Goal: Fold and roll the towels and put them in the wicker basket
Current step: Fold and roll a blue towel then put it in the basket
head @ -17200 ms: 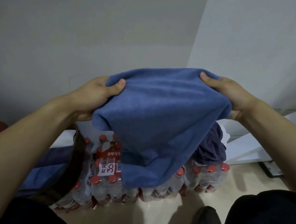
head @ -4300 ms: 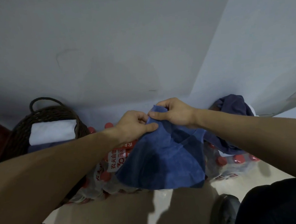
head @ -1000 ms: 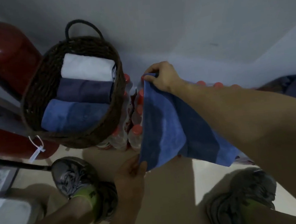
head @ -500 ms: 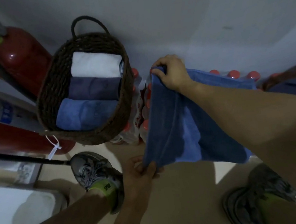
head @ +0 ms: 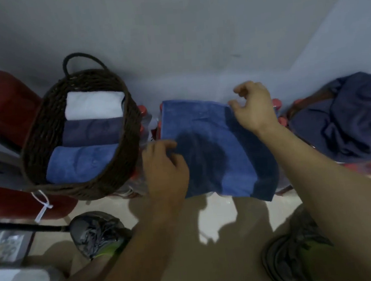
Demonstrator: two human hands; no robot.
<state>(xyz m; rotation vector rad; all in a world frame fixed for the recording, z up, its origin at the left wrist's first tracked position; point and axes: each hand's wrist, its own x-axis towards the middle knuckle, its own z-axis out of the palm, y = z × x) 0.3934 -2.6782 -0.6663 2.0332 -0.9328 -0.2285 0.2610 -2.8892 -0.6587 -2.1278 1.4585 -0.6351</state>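
A blue towel [head: 214, 146] lies spread flat over packs of red-capped water bottles [head: 276, 104], its near edge hanging off the front. My left hand [head: 164, 167] grips the towel's left edge with curled fingers. My right hand [head: 254, 108] hovers over the far right corner, fingers loosely curled, only the thumb near the cloth. The brown wicker basket [head: 42, 122] stands to the left and holds three rolled towels: white [head: 92, 105], dark purple [head: 91, 132] and blue [head: 80, 163].
A crumpled dark navy towel [head: 348, 120] sits in a heap at the right. Red fire extinguishers [head: 4, 105] lie left of the basket against the wall. My two shoes [head: 96, 232] stand on the beige floor below the bottle packs.
The towel was hanging stretched between my hands; now it lies flat on the bottle packs. My right hand let go of the top corner and my left hand moved up to the left edge.
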